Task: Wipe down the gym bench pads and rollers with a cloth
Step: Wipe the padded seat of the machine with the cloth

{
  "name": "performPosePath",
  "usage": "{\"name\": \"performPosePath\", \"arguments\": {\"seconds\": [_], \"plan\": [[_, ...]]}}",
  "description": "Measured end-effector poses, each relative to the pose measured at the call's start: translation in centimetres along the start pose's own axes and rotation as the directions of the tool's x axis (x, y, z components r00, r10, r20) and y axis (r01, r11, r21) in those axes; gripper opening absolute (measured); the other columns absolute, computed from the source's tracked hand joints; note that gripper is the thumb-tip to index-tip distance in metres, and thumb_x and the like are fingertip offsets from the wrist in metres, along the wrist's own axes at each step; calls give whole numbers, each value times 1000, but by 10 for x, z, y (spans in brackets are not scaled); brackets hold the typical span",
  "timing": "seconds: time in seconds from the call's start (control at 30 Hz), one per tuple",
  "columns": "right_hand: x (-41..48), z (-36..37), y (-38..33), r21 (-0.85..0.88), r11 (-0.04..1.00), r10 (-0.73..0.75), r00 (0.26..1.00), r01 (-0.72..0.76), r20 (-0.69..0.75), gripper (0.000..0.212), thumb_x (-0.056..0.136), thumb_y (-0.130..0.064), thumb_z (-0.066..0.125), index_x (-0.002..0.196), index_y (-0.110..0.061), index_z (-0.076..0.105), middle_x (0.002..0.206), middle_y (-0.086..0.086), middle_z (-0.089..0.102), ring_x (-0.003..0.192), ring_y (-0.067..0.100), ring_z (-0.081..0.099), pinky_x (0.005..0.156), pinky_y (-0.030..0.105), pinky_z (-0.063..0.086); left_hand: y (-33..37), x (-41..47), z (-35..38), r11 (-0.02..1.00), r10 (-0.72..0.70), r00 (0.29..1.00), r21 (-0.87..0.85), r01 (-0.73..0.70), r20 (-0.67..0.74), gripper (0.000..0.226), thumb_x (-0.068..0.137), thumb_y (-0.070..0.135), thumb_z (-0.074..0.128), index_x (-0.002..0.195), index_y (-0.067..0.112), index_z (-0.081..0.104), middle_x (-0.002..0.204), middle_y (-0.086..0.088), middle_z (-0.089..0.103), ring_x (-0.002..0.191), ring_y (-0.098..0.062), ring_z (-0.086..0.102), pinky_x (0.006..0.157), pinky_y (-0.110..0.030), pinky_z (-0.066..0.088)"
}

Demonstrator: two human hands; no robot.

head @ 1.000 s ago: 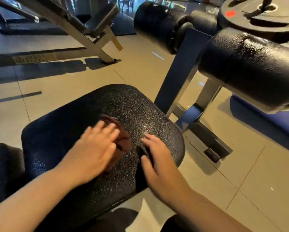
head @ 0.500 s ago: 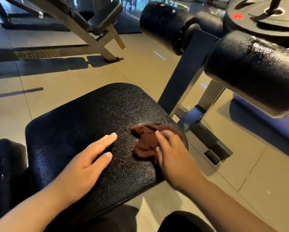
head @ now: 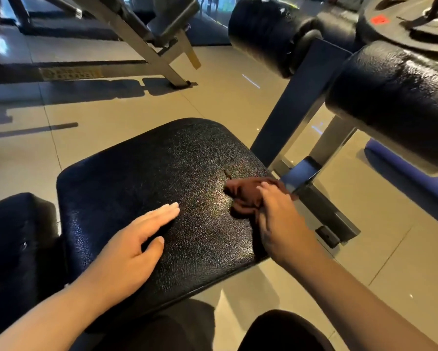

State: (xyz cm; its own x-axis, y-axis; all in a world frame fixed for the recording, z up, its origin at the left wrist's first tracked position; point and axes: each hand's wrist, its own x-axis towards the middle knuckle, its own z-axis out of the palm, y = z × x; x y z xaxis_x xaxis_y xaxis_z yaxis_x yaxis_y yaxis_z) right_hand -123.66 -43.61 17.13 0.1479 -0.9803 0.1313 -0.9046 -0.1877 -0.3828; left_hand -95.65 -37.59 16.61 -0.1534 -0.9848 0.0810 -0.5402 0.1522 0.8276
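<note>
- The left hand (head: pixel 129 247) is lying flat on the seat pad (head: pixel 162 168), fingers straight and together.
- The right hand (head: pixel 278 221) is pressing the brown cloth (head: pixel 243 196) against the pad's right edge, fingers stretched over it.

surface: black bench pad (head: pixel 141 173) | on it: crumpled brown cloth (head: pixel 242 196) — at right edge

Most of the black seat pad (head: pixel 149 173) is left bare, from its far edge to the middle. The near left part is covered by the left hand (head: pixel 134 247). The right edge is taken up by the brown cloth (head: pixel 240 196) and the right hand (head: pixel 278 221) on it. Just past that edge the way is blocked by a blue post (head: pixel 296 105), with a fat black roller (head: pixel 395 97) above.
</note>
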Motion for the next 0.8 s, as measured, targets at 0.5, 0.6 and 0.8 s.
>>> {"name": "performPosePath", "arguments": {"seconds": [0.5,0.6,0.8], "plan": [[12,46,-99,72,978,-206,971,198,125,50,102,-17,42,151,-16,34,159,4,30,149,22,19,120,32,0,-3,-46,-10,986,-165,984,26,164,62,68,102,31,47,151,53,6,152,46,-3,140,22,-6,123,-27,9],[-10,60,-139,198,904,-419,874,378,246,53,96,-9,46,148,-9,39,152,10,43,144,24,33,122,32,9,-3,-61,-9,968,-240,971,72,239,12,65,96,49,47,143,63,5,151,42,-5,144,15,-4,124,-44,13],[-3,61,-91,200,897,-429,884,394,184,49,96,-17,48,144,-25,45,151,-7,42,143,10,33,123,38,14,-9,-93,-5,977,-108,988,174,126,-107,37,84,55,37,120,49,42,137,32,15,146,6,3,119,-42,22]]}}
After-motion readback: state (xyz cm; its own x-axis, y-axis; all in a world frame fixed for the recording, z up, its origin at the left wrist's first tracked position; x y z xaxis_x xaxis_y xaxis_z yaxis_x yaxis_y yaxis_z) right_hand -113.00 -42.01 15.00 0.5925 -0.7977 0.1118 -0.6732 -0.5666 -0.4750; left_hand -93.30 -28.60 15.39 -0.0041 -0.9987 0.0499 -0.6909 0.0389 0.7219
